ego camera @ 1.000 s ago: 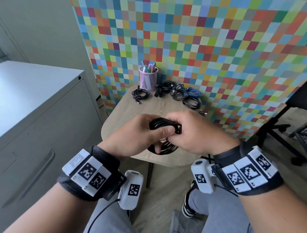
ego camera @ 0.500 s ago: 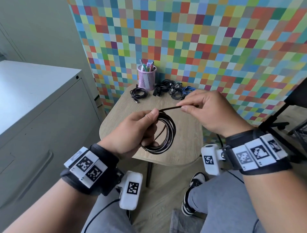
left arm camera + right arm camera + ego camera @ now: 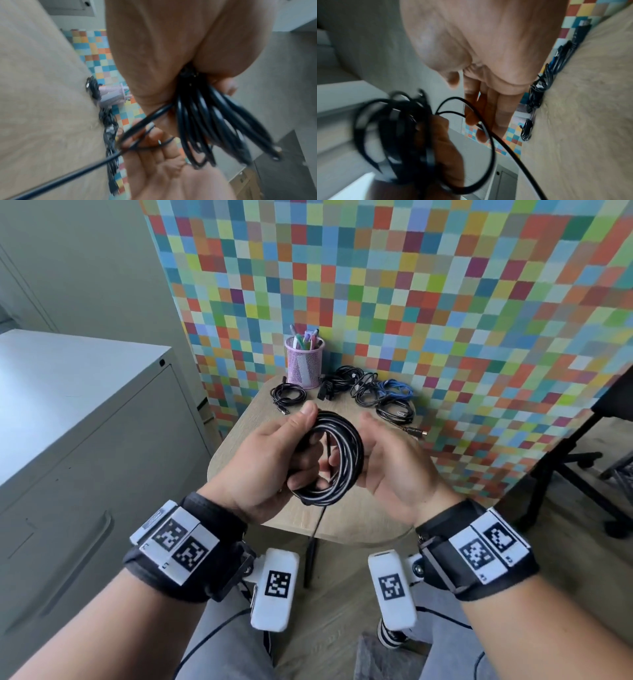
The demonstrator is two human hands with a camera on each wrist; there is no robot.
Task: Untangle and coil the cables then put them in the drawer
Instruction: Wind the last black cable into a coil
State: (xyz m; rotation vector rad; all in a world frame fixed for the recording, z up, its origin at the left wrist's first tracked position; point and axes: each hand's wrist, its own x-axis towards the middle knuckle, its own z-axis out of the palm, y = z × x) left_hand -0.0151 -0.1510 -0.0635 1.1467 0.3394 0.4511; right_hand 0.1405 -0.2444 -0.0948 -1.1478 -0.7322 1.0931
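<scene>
Winding another turn onto the black cable coil [image 3: 334, 460], held above the desk [image 3: 346, 518] in front of the person.

Half a second ago the right hand [image 3: 390, 463] drew a strand out sideways; now it is back against the coil, fingers fairly straight, guiding the strand. The left hand [image 3: 274, 460] grips the bundle, thumb on top. A free tail hangs below the desk edge, so coiling is likely unfinished. The glossy loops look roughly even. More cables [image 3: 370, 392] lie at the back.

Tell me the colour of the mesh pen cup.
Light purple mesh pen cup, clearest in the head view.
</scene>
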